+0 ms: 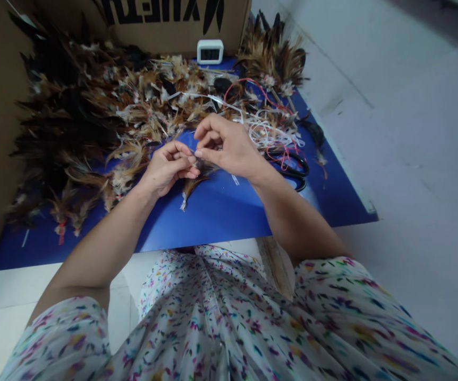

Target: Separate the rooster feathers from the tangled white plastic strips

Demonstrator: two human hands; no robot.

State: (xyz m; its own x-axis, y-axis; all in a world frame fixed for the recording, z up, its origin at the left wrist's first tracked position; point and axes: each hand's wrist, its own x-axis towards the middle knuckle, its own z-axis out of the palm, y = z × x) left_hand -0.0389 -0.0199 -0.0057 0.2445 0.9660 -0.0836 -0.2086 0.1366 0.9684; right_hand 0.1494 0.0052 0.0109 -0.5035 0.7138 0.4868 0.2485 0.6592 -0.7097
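My left hand is closed in a pinch near the middle of the blue tabletop. My right hand meets it from the right, thumb and forefinger pinched at the left fingertips. What the fingertips hold is too small to make out. Just below them lies a small brown feather bunch with a pale tied end. Brown and black feathers are heaped behind and to the left. Tangled white strips and a red string lie beyond my right hand.
Black-handled scissors rest right of my right wrist. A white digital clock stands before a cardboard box at the back. Another feather bundle lies at the back right. The table's right edge slants towards me.
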